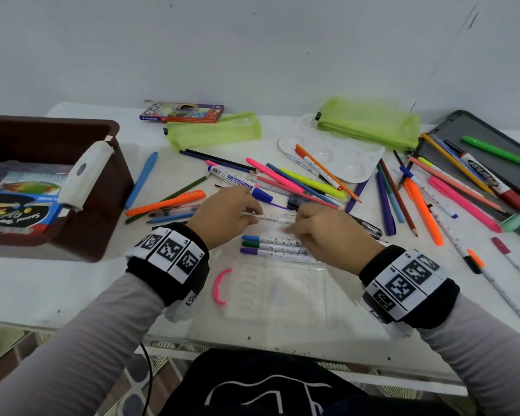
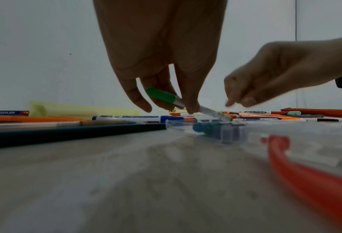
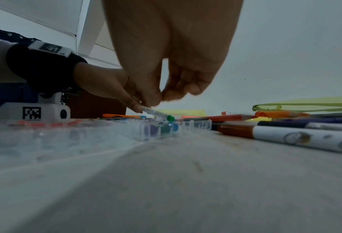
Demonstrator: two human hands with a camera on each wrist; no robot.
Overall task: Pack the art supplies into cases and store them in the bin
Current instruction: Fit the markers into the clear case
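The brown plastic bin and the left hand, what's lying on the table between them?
Head view: between the brown plastic bin and the left hand lie a light blue pen, an orange pen and a dark green pencil.

Bin (image 1: 108, 163): left edge of frame, on the table (image 1: 72, 283).
Case (image 1: 276, 292): lower centre, three pens (image 1: 270, 246) in its far end.
Hands: left hand (image 1: 222, 214) and right hand (image 1: 327, 232) just behind those pens.
Loose pens (image 1: 297, 181): centre, behind the hands.
Pouches (image 1: 213, 130): upper centre.
Palette (image 1: 330, 151): between pouches.
Tray (image 1: 493, 136): right edge.
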